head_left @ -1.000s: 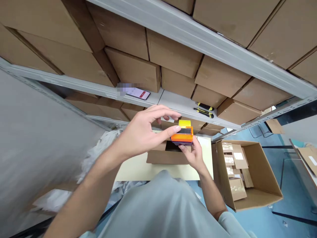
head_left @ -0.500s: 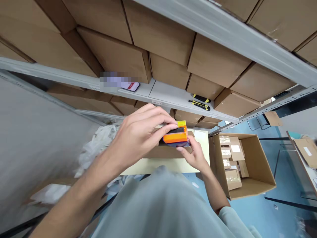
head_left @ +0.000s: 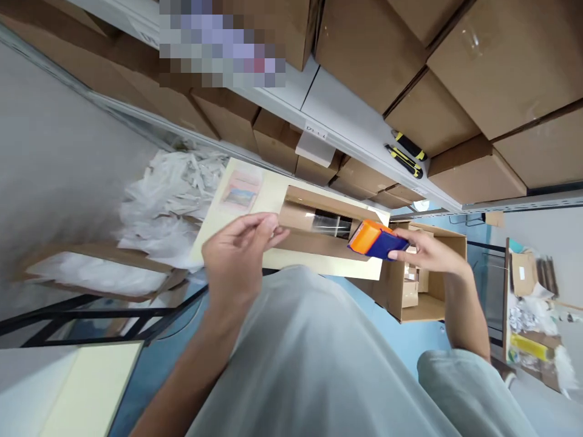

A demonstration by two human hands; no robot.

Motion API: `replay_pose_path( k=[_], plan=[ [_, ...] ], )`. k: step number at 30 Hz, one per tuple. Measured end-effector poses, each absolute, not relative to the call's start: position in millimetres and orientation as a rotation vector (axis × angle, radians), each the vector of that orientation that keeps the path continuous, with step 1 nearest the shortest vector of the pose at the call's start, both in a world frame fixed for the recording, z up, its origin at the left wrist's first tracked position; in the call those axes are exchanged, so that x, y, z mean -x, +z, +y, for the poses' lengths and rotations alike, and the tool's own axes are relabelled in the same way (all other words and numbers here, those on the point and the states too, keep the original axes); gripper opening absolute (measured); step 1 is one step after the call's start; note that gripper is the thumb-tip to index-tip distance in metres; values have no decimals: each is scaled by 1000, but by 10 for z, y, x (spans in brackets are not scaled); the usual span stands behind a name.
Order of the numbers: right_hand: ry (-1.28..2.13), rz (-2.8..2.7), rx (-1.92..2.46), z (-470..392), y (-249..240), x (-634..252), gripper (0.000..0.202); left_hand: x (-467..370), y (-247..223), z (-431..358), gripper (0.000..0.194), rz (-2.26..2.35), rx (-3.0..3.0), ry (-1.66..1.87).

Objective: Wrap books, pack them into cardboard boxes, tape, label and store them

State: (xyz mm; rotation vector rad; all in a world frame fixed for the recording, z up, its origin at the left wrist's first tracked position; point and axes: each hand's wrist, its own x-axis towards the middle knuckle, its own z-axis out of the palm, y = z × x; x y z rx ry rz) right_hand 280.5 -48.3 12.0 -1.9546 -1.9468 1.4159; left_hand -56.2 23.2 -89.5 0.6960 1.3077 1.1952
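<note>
My right hand [head_left: 426, 250] grips an orange and dark-blue tape dispenser [head_left: 380, 241] by its right end, above the right part of an open cardboard box [head_left: 314, 244]. From the dispenser's left end a clear, shiny strip of tape [head_left: 334, 226] stretches over the box towards my left hand [head_left: 243, 246]. The left fingers are pinched together at the box's left end; the tape is hard to make out right at the fingertips. Inside the long, narrow box something dark shows partly. It lies on a pale yellow table [head_left: 214, 209].
Two yellow-and-black utility knives [head_left: 405, 159] lie on the grey shelf [head_left: 350, 106] ahead, among cardboard boxes. A large open carton [head_left: 392, 285] holding small boxes stands at the right. White plastic wrapping [head_left: 168, 200] is heaped at the left. A blurred-out patch covers part of the shelf.
My hands have moved apart: the right one carries the dispenser to the right, the left one has drawn back left with the tape stretched between. The view has shifted, showing the open box.
</note>
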Motion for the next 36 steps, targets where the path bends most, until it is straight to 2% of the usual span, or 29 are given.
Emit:
replay_pose_path(
  k=[5,12,19,28,36],
  plan=[
    [1721,-1966,1950,193,211,-2744,55,560,-1440,149,35,1303,-471,1103],
    [2129,-1756,1938,567,-124,-2673,55,566,-1736,420,42,1213,-288,1072],
    [2137,-1682,2019,507,-544,-2669,53,627,-2054,486,42,1233,-432,1020],
    [2153,-1707,2041,621,-536,-2351,57,695,-2387,523,51,1261,-430,997],
    [2159,-1706,2037,643,-599,-2347,59,619,-2738,536,38,1373,-554,877]
  ],
)
